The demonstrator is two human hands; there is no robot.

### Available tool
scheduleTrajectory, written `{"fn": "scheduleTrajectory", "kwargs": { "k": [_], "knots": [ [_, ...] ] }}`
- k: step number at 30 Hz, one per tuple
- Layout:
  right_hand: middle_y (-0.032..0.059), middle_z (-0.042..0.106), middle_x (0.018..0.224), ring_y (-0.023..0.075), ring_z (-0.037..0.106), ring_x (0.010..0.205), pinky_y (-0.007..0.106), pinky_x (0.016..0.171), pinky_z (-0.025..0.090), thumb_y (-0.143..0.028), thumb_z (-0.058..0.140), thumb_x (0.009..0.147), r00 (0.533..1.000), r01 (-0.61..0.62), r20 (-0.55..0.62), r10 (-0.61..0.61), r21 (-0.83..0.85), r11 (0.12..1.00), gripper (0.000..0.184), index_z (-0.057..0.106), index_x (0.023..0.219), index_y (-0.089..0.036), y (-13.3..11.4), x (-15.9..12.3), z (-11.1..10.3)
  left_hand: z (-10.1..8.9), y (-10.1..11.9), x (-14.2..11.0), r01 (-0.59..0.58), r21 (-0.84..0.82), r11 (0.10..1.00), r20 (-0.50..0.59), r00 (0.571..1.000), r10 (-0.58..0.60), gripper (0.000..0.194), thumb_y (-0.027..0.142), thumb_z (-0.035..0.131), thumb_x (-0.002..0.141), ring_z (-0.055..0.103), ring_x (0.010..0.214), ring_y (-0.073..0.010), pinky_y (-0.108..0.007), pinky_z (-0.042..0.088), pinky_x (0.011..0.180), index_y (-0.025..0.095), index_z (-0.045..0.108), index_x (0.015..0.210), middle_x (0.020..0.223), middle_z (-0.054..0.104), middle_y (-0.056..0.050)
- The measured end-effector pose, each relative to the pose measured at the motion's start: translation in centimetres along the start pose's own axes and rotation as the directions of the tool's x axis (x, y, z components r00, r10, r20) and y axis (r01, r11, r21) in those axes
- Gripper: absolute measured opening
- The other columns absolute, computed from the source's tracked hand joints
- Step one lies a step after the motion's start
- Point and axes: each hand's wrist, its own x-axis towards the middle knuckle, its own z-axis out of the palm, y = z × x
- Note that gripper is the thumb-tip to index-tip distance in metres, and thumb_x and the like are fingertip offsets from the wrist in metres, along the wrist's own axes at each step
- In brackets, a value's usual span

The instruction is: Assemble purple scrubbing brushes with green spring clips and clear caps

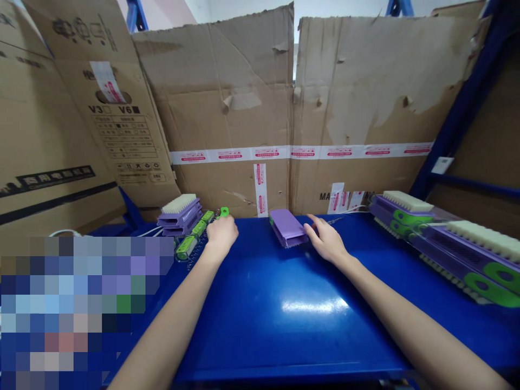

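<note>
At the far left, a stack of purple plastic brush blocks topped with cream bristles [179, 214] sits on the glossy blue tabletop [260, 319]; the area nearer than it is blurred out. Just right of the stack, a slanting row of bright green plastic pieces [198, 234] runs from near to far, with thin, dark, coil-like strands beside it, too small to make out.

The left hand [222, 236] is at the far end of that row, its fingers curled and apparently pinching a green plastic tab with a hole [225, 212]. To handle it well, I would lift the tab clear so that it drags neither its neighbours nor the strands.

Right of centre, toward the far edge, lies a flat purple plastic block [287, 225], its longer sides slanting toward the near right. Just beside its right end, the right hand [325, 239] is open with the fingers spread; whether the thumb touches the block I cannot tell. The hands are well apart. Steadying the block by its sides, with fingers kept off its open end, would seem wise.

At the far right stand purple-and-green brush assemblies with cream bristles [471, 257].
</note>
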Motion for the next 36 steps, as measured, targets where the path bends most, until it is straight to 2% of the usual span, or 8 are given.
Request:
{"fn": "scheduleTrajectory", "kwargs": {
  "k": [7,10,13,18,23,27,33,36],
  "knots": [
    [0.0115,0.056,0.107,0.0230,0.057,0.095,0.034,0.084,0.045,-0.044,0.033,0.091,0.990,0.143,-0.027,-0.142,0.040,0.989,0.049,0.046,0.129,-0.017,-1.6,-0.9,0.4,-1.4,-4.3,-5.3,-0.024,0.191,0.981,0.159,0.987,-0.007,0.030,0.018,0.039,0.082,0.065,0.086,-0.0299,-0.037,0.049,0.069,0.010,0.066,0.092,0.093,0.067,-0.019],
    [0.0107,0.056,0.108,0.0227,0.058,0.096,0.035,0.084,0.045,-0.044,0.033,0.091,0.985,0.172,-0.021,-0.172,0.031,0.985,0.047,0.045,0.129,-0.019,-1.6,-0.9,0.7,-1.5,-5.1,-7.0,-0.067,0.226,0.972,0.215,0.976,0.018,0.027,0.016,0.040,0.082,0.064,0.089,-0.0294,-0.036,0.049,0.070,0.011,0.065,0.093,0.093,0.067,-0.018],
    [0.0108,0.056,0.108,0.0229,0.058,0.096,0.036,0.083,0.047,-0.043,0.033,0.091,0.983,0.179,-0.035,-0.179,0.019,0.984,0.046,0.045,0.129,-0.019,-1.2,-0.8,0.9,-1.5,-5.5,-7.6,-0.095,0.236,0.967,0.232,0.972,0.039,0.027,0.014,0.040,0.082,0.064,0.090,-0.0296,-0.037,0.048,0.071,0.011,0.062,0.096,0.094,0.066,-0.018],
    [0.0112,0.057,0.111,0.0232,0.059,0.098,0.035,0.082,0.048,-0.043,0.032,0.091,0.982,0.178,-0.058,-0.177,0.016,0.984,0.045,0.047,0.127,-0.020,-0.7,-0.6,1.1,-1.1,-5.8,-7.6,-0.058,0.251,0.966,0.144,0.989,0.022,0.033,0.017,0.041,0.082,0.062,0.093,-0.0307,-0.037,0.048,0.069,0.008,0.054,0.110,0.104,0.061,-0.020],
    [0.0115,0.057,0.109,0.0234,0.059,0.097,0.036,0.083,0.048,-0.042,0.033,0.091,0.983,0.177,-0.056,-0.176,0.012,0.984,0.045,0.047,0.127,-0.018,-0.8,-0.6,1.1,-0.8,-6.8,-7.5,-0.066,0.254,0.965,0.232,0.973,0.005,0.037,0.011,0.036,0.081,0.062,0.092,-0.0312,-0.039,0.048,0.070,0.008,0.051,0.115,0.100,0.064,-0.019],
    [0.0115,0.057,0.109,0.0231,0.059,0.097,0.036,0.083,0.047,-0.042,0.032,0.092,0.980,0.192,-0.063,-0.190,0.015,0.981,0.045,0.047,0.126,-0.017,-0.7,-0.6,1.2,-1.1,-7.4,-7.9,-0.056,0.250,0.967,0.148,0.989,0.019,0.044,0.008,0.030,0.081,0.063,0.090,-0.0313,-0.040,0.047,0.069,0.010,0.048,0.121,0.102,0.063,-0.018],
    [0.0108,0.058,0.105,0.0220,0.059,0.092,0.035,0.077,0.048,-0.040,0.032,0.092,0.964,0.233,-0.126,-0.234,-0.024,0.972,0.043,0.048,0.125,-0.018,-0.5,-0.5,1.3,-3.3,-6.9,-8.1,0.030,0.171,0.985,0.071,0.997,-0.043,0.031,0.018,0.035,0.083,0.063,0.085,-0.0318,-0.037,0.045,0.063,0.013,0.052,0.108,0.096,0.063,-0.014],
    [0.0129,0.058,0.105,0.0234,0.056,0.094,0.036,0.078,0.047,-0.035,0.036,0.091,0.913,0.334,-0.199,-0.355,-0.132,0.933,0.043,0.045,0.128,-0.015,-1.0,-0.6,0.8,-3.9,-5.6,-7.6,0.015,0.094,0.995,0.000,1.000,-0.015,0.024,0.023,0.037,0.084,0.062,0.085,-0.0288,-0.034,0.044,0.064,0.016,0.051,0.102,0.096,0.062,-0.011]
  ]
}}
